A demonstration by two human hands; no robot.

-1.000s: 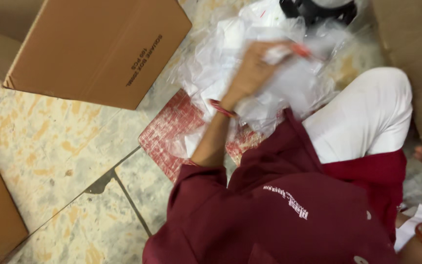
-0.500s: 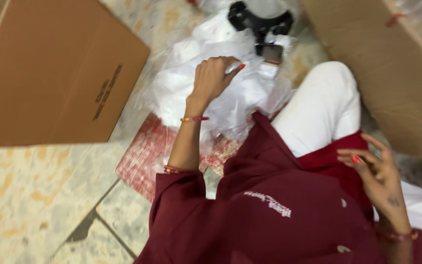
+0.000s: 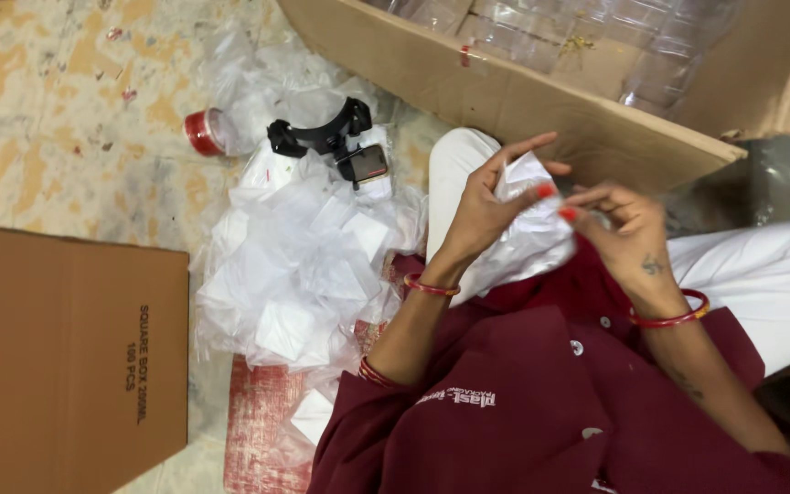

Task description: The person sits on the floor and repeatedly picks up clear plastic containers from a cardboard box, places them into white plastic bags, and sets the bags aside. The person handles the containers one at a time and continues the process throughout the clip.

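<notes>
Maroon buttoned shirt, white trousers, red bangles.

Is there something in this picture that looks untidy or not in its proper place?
Yes. A heap of clear plastic bags lies loose on the floor beside the person, with a black tape dispenser resting on top. Both the left hand and the right hand hold one crumpled bag.

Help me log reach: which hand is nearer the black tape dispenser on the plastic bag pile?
Left. The left hand sits just right of the black tape dispenser, holding the clear plastic bag; the right hand grips the bag's far side.
</notes>
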